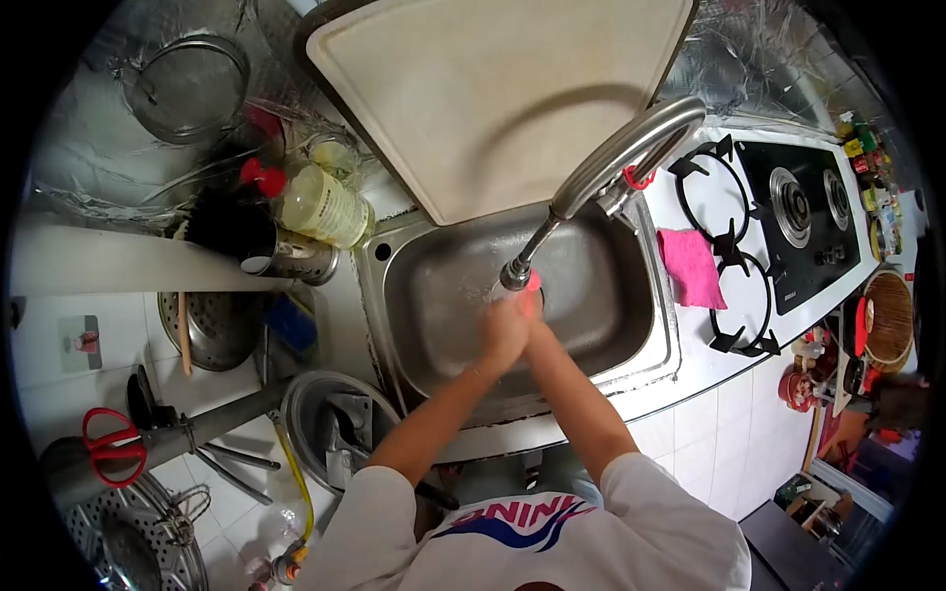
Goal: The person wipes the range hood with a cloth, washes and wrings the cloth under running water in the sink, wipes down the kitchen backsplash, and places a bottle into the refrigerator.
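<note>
Both my hands are close together over the steel sink [611, 340], just under the faucet's spout [515, 271]. My left hand [505, 327] is closed, its fingers mostly hidden from above. Pressed against it on the right is my right hand [529, 307], also closed. A small coral-pink thing [534, 282] shows at the fingertips of my right hand; its kind is not clear. Water seems to splash around the spout's mouth. The curved metal faucet [616, 153] arches over from the sink's back right corner.
A large cutting board [473, 98] leans behind the sink. Left of it stand a detergent bottle [325, 205] and a steel utensil holder [305, 258]. A pink cloth [692, 268] and black burner grates [744, 295] lie right, beside the stove [803, 217]. A pot [340, 419] sits lower left.
</note>
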A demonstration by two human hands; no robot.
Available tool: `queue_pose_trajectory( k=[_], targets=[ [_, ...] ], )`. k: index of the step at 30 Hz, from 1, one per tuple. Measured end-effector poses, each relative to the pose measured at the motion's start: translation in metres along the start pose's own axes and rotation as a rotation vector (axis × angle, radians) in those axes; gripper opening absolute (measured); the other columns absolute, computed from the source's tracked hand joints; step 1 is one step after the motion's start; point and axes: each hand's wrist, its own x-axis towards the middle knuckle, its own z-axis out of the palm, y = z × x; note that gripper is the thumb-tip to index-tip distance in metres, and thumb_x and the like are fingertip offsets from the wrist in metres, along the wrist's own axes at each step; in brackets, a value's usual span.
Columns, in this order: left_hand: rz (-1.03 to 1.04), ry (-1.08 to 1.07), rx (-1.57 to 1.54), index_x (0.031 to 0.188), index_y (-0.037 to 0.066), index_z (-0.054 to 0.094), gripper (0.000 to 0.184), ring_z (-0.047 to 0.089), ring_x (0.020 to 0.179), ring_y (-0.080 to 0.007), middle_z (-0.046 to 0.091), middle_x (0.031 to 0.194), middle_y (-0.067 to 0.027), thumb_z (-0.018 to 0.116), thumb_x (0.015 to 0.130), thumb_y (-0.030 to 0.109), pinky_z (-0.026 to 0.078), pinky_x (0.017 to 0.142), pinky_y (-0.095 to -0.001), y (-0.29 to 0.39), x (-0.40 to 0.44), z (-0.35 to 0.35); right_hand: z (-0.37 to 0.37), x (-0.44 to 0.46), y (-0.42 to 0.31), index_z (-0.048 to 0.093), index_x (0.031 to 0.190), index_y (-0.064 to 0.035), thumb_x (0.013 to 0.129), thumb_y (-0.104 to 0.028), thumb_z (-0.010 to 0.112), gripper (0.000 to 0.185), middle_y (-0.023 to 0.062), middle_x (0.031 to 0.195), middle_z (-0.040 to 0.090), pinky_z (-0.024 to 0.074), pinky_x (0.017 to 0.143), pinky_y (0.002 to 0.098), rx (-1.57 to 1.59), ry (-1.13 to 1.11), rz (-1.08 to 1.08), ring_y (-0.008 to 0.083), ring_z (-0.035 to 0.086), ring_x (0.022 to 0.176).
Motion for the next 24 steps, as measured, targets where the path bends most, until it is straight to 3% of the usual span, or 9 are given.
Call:
queue_pose_trajectory(
  k=[1,3,6,9,11,12,14,22,24],
  targets=[
    [-0.016,-0.028,0.12,0.087,0.0,0.064,0.031,0.062,0.079,-0.0423,0.063,0.077,-0.0245,0.059,0.083,0.03,0.048,0.069,-0.0505,0.0,0.001,0.001,-0.002,-0.001,-0.015,0.056,0.105,-0.0121,0.096,-0.027,0.045,0.02,0.0033,0.094,0.061,0.0491,0.075,0.0356,0.897,-0.055,0.15,0.0179,0.057,0.09],
    [-0.017,-0.189,0.144,0.081,-0.001,0.064,0.032,0.063,0.079,-0.0415,0.062,0.077,-0.0265,0.061,0.082,0.03,0.048,0.069,-0.0517,0.021,0.02,-0.033,-0.008,-0.018,-0.07,0.056,0.11,-0.0115,0.097,-0.023,0.042,0.022,0.0037,0.099,0.062,0.0501,0.079,0.0364,1.328,-0.12,0.415,0.0194,0.058,0.097],
    [-0.246,-0.16,0.171,0.084,0.001,0.064,0.03,0.064,0.079,-0.04,0.063,0.076,-0.0248,0.047,0.091,0.025,0.049,0.069,-0.052,0.01,0.063,-0.048,-0.018,-0.044,-0.141,0.052,0.121,-0.0103,0.097,-0.015,0.04,0.028,0.006,0.111,0.06,0.0499,0.087,0.0378,1.164,0.038,0.46,0.0217,0.057,0.105],
    [0.004,-0.23,0.247,0.097,0.003,0.064,0.037,0.066,0.081,-0.034,0.066,0.09,-0.0221,0.04,0.096,0.031,0.051,0.068,-0.0443,-0.029,0.06,-0.043,-0.016,-0.03,-0.099,0.047,0.124,-0.008,0.096,-0.011,0.038,0.03,0.0106,0.123,0.053,0.0491,0.088,0.0413,1.035,0.108,0.525,0.0239,0.055,0.108],
    [-0.064,-0.52,-0.74,0.115,0.004,0.058,0.037,0.064,0.091,-0.0233,0.064,0.108,-0.0142,0.046,0.095,0.033,0.052,0.073,-0.0352,-0.049,0.068,-0.038,-0.024,-0.035,-0.1,0.049,0.122,-0.0093,0.093,-0.015,0.044,0.029,0.0096,0.12,0.054,0.0501,0.085,0.0413,1.042,0.138,0.527,0.0229,0.056,0.106],
    [-0.065,-0.521,-0.739,0.115,0.004,0.058,0.037,0.064,0.091,-0.0233,0.064,0.108,-0.0142,0.046,0.095,0.033,0.052,0.073,-0.0352,-0.047,0.062,-0.04,-0.026,-0.039,-0.1,0.05,0.119,-0.0106,0.091,-0.018,0.05,0.029,0.0087,0.116,0.055,0.051,0.082,0.0414,1.054,0.167,0.546,0.0219,0.056,0.104],
    [-0.266,-0.932,-0.842,0.121,0.005,0.053,0.045,0.053,0.103,-0.0127,0.057,0.113,-0.0048,0.056,0.092,0.039,0.045,0.086,-0.0264,-0.003,0.039,-0.082,-0.042,-0.043,-0.107,0.05,0.118,-0.0116,0.09,-0.019,0.053,0.029,0.0086,0.116,0.055,0.0515,0.08,0.0416,1.113,0.102,0.588,0.0212,0.057,0.101],
    [-0.253,-0.574,-0.812,0.112,0.003,0.059,0.031,0.059,0.083,-0.0085,0.064,0.098,-0.0011,0.062,0.089,0.023,0.049,0.075,-0.0252,-0.019,0.064,-0.076,-0.061,-0.053,-0.106,0.053,0.114,-0.0127,0.085,-0.024,0.064,0.033,0.0081,0.112,0.058,0.0518,0.075,0.041,0.999,0.201,0.457,0.0202,0.058,0.097],
    [-0.286,-0.57,-0.781,0.106,0.003,0.062,0.024,0.06,0.081,-0.0082,0.065,0.093,-0.0015,0.06,0.089,0.019,0.049,0.074,-0.0251,-0.009,0.07,-0.085,-0.058,-0.06,-0.117,0.056,0.111,-0.01,0.087,-0.035,0.062,0.035,0.0074,0.103,0.062,0.0516,0.077,0.0419,1.09,0.2,0.454,0.0217,0.06,0.093]
  ],
)
